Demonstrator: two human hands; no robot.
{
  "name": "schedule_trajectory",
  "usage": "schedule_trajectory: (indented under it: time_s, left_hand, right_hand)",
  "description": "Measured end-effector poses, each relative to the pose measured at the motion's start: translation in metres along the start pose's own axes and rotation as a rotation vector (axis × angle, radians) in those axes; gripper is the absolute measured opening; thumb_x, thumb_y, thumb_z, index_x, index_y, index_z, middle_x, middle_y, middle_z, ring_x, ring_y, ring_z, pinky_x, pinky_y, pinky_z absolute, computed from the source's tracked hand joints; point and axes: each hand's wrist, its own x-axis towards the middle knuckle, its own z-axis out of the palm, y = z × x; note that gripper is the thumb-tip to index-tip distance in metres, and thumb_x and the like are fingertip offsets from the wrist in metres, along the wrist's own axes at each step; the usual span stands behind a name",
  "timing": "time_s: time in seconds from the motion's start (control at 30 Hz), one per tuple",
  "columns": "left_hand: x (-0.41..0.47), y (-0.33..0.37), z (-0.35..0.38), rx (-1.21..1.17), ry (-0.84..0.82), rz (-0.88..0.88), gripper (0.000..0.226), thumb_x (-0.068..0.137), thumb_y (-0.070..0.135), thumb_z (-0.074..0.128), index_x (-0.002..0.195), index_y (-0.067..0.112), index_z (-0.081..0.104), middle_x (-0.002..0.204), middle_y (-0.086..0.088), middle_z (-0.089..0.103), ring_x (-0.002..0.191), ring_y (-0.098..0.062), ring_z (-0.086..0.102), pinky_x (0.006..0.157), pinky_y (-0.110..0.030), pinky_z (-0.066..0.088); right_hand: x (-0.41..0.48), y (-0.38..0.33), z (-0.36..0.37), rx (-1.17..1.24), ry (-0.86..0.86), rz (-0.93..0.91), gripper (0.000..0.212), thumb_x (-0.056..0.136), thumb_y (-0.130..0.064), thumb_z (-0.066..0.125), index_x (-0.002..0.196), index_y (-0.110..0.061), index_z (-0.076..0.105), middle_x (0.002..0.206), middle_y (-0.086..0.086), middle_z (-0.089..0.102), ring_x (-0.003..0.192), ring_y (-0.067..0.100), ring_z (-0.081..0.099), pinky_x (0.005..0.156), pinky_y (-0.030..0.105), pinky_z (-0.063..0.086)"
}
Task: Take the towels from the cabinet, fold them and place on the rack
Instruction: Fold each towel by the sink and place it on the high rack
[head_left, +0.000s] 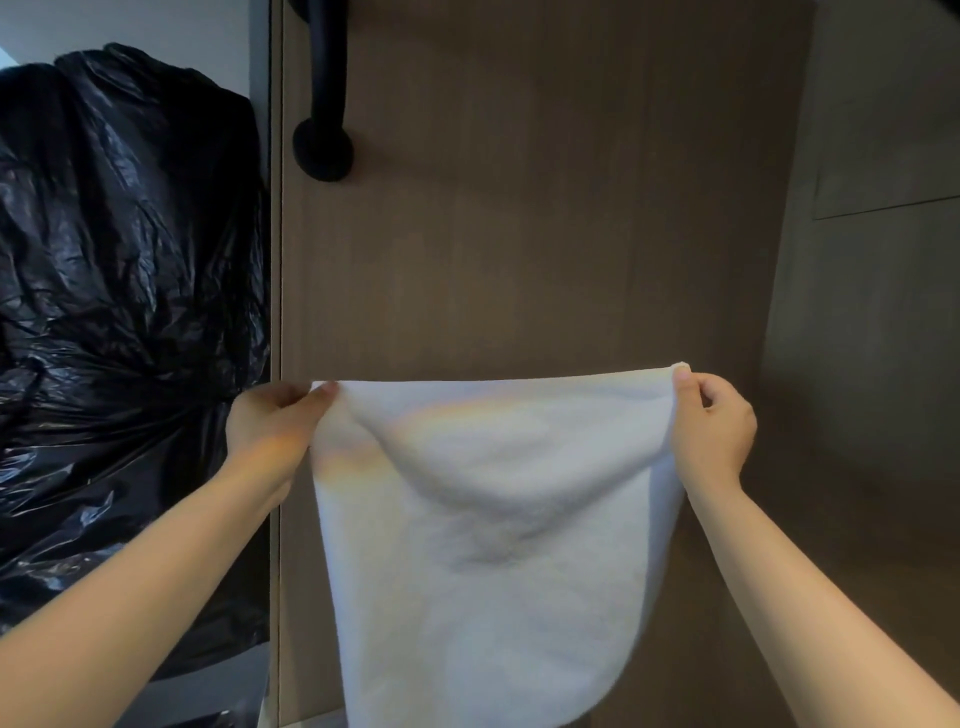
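Note:
A white towel (488, 545) hangs spread out in front of me, held up by its two top corners. My left hand (275, 421) pinches the top left corner between thumb and fingers. My right hand (714, 421) pinches the top right corner. The top edge is stretched nearly level between the hands, with a soft sag in the cloth below it. The towel's lower edge curves down toward the bottom of the view. Behind the towel stands a brown wooden cabinet door (519, 234).
A black bar handle (324, 104) is mounted at the door's upper left. A large, full black plastic bag (119, 312) fills the left side, close to my left arm. A grey wall (883, 260) lies to the right.

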Motion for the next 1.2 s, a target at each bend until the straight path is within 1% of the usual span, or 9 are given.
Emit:
schedule_trajectory:
  time_s: [0.17, 0.3, 0.47, 0.63, 0.7, 0.77, 0.9, 1.07, 1.2]
  left_hand:
    - [-0.003, -0.007, 0.0, 0.37, 0.049, 0.344, 0.019, 0.097, 0.025, 0.053, 0.106, 0.011, 0.061, 0.083, 0.005, 0.057, 0.076, -0.014, 0.053, 0.061, -0.023, 0.037]
    - [-0.007, -0.017, -0.001, 0.388, -0.011, 0.433, 0.01, 0.101, 0.019, 0.043, 0.104, 0.012, 0.049, 0.079, 0.002, 0.055, 0.07, -0.01, 0.053, 0.052, -0.023, 0.036]
    - [-0.007, -0.025, 0.004, 0.37, 0.084, 0.298, 0.012, 0.098, 0.02, 0.048, 0.107, 0.016, 0.055, 0.085, 0.007, 0.057, 0.08, -0.014, 0.052, 0.066, -0.028, 0.038]
    - [0.006, -0.013, 0.013, 0.103, -0.025, -0.227, 0.023, 0.097, 0.017, 0.05, 0.117, 0.016, 0.06, 0.118, -0.002, 0.062, 0.103, -0.023, 0.059, 0.088, -0.033, 0.048]
    - [0.01, -0.019, 0.01, 0.219, 0.069, -0.073, 0.011, 0.096, 0.023, 0.052, 0.1, 0.021, 0.062, 0.105, -0.001, 0.065, 0.095, -0.021, 0.059, 0.078, -0.03, 0.042]
    - [0.004, -0.028, 0.005, 0.335, 0.096, 0.103, 0.013, 0.097, 0.024, 0.051, 0.1, 0.018, 0.062, 0.09, 0.001, 0.062, 0.086, -0.019, 0.056, 0.07, -0.031, 0.037]
    - [-0.008, -0.058, -0.002, 0.54, -0.069, 0.19, 0.014, 0.098, 0.024, 0.051, 0.102, 0.015, 0.061, 0.09, 0.002, 0.059, 0.084, -0.02, 0.056, 0.065, -0.031, 0.039]
    - [-0.023, -0.072, -0.009, 0.484, -0.125, 0.183, 0.014, 0.097, 0.023, 0.053, 0.098, 0.019, 0.066, 0.087, 0.003, 0.064, 0.083, -0.016, 0.06, 0.062, -0.026, 0.042]
    - [-0.044, -0.061, -0.001, 0.375, -0.136, 0.163, 0.01, 0.094, 0.026, 0.058, 0.088, 0.032, 0.063, 0.079, 0.02, 0.061, 0.075, 0.005, 0.054, 0.058, -0.018, 0.036]
  right_hand:
    - [-0.007, 0.001, 0.0, -0.042, 0.01, -0.105, 0.034, 0.102, -0.029, 0.047, 0.073, -0.012, 0.052, 0.076, 0.002, 0.053, 0.073, 0.017, 0.046, 0.057, 0.021, 0.032]
    - [-0.012, 0.003, 0.004, -0.042, -0.017, -0.072, 0.033, 0.102, -0.03, 0.045, 0.077, -0.012, 0.054, 0.079, 0.002, 0.055, 0.071, 0.011, 0.046, 0.057, 0.007, 0.035]
    - [-0.021, 0.001, 0.002, -0.034, -0.091, -0.171, 0.037, 0.1, -0.031, 0.049, 0.065, -0.025, 0.046, 0.066, -0.007, 0.05, 0.061, 0.002, 0.048, 0.057, 0.005, 0.038]
    - [-0.017, -0.002, 0.002, 0.041, -0.061, -0.123, 0.044, 0.098, -0.028, 0.054, 0.056, -0.021, 0.042, 0.054, -0.006, 0.04, 0.05, 0.002, 0.042, 0.047, 0.012, 0.033]
    - [-0.017, 0.003, 0.003, -0.007, -0.076, -0.102, 0.044, 0.099, -0.027, 0.053, 0.057, -0.019, 0.042, 0.055, -0.004, 0.041, 0.05, 0.001, 0.043, 0.046, 0.011, 0.033]
    - [-0.023, 0.013, 0.004, -0.126, -0.121, -0.105, 0.04, 0.1, -0.031, 0.05, 0.062, -0.019, 0.046, 0.061, -0.003, 0.047, 0.056, 0.005, 0.047, 0.049, 0.015, 0.033]
    - [-0.041, 0.038, 0.007, -0.439, -0.208, -0.099, 0.035, 0.1, -0.041, 0.046, 0.081, -0.015, 0.062, 0.077, 0.001, 0.061, 0.071, 0.016, 0.057, 0.062, 0.026, 0.041]
    - [-0.062, 0.048, 0.005, -0.287, -0.251, -0.033, 0.032, 0.097, -0.037, 0.054, 0.076, -0.015, 0.064, 0.07, 0.0, 0.062, 0.067, 0.013, 0.058, 0.056, 0.019, 0.038]
    - [-0.079, 0.039, 0.006, -0.097, -0.25, 0.0, 0.034, 0.095, -0.031, 0.061, 0.066, -0.012, 0.062, 0.061, 0.003, 0.058, 0.058, 0.017, 0.055, 0.051, 0.023, 0.04]
